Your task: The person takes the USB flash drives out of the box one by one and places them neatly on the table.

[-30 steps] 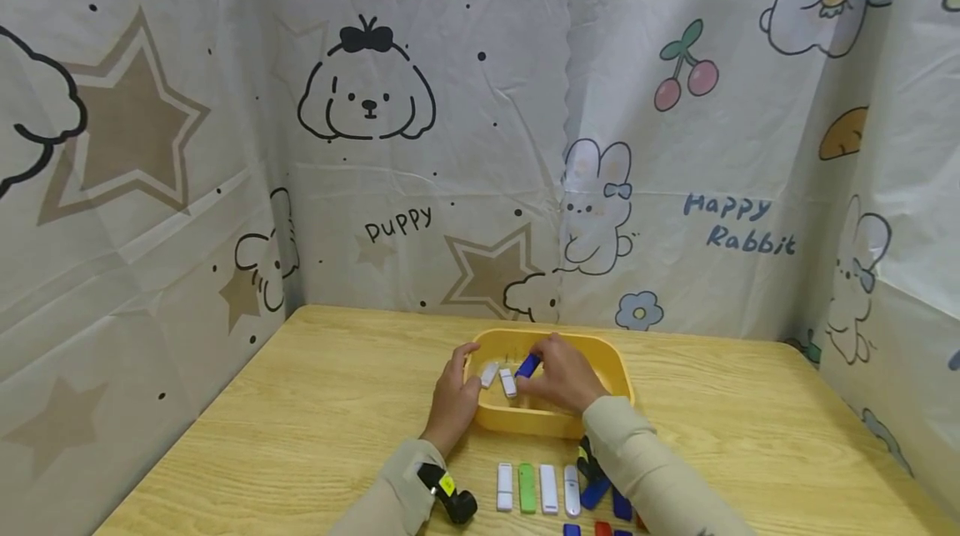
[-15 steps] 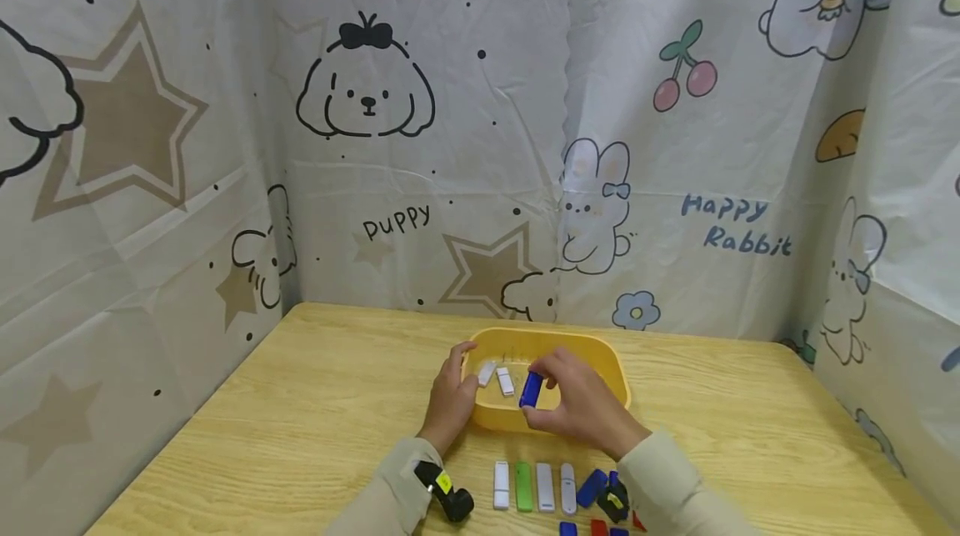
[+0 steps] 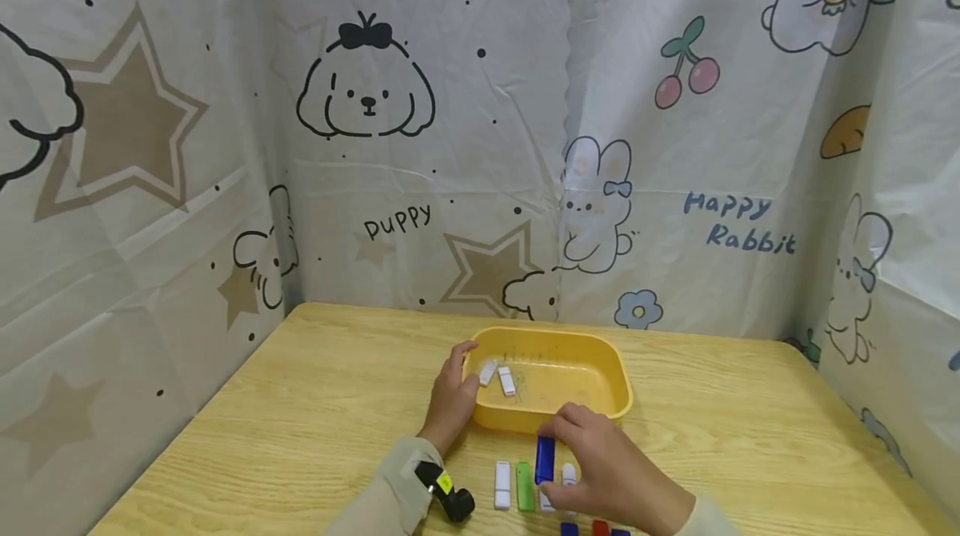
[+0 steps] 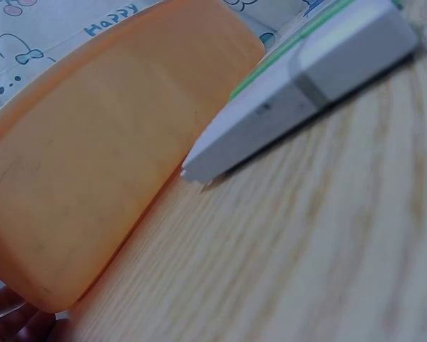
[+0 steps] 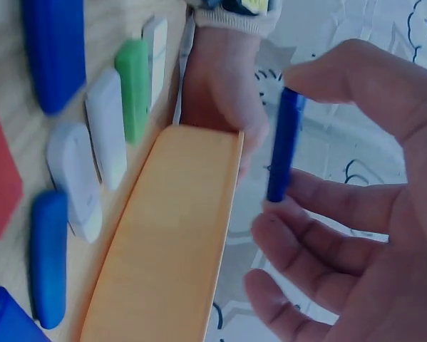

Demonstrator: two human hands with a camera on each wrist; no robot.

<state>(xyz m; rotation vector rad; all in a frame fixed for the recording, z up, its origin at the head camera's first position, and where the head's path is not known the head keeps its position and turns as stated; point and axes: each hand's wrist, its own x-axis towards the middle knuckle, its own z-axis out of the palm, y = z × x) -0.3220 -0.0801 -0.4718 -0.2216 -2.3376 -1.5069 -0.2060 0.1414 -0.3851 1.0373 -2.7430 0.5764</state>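
Observation:
My right hand (image 3: 615, 465) pinches a blue USB stick (image 3: 545, 459) between thumb and fingertips, above the row of sticks in front of the yellow bin (image 3: 517, 418). In the right wrist view, the blue stick stands between thumb and fingers, clear of the table. My left hand (image 3: 448, 398) holds the bin's left end, thumb at the near side and fingers round the far side. Two white USB sticks (image 3: 507, 382) lie inside the bin at its left. On the table, a white stick (image 3: 502, 486) and a green stick (image 3: 524, 486) lie side by side; my right hand partly covers others.
Nearer the front edge lie more blue pieces (image 3: 569, 528) and a red piece (image 3: 600, 527), cut off by the frame. The right wrist view shows another blue stick (image 5: 49, 260) beside the row. A printed curtain (image 3: 405, 144) stands round the wooden table (image 3: 300, 403).
My right hand has lifted the blue stick out of the bin and carried it toward me, over the row. The left hand stays on the bin.

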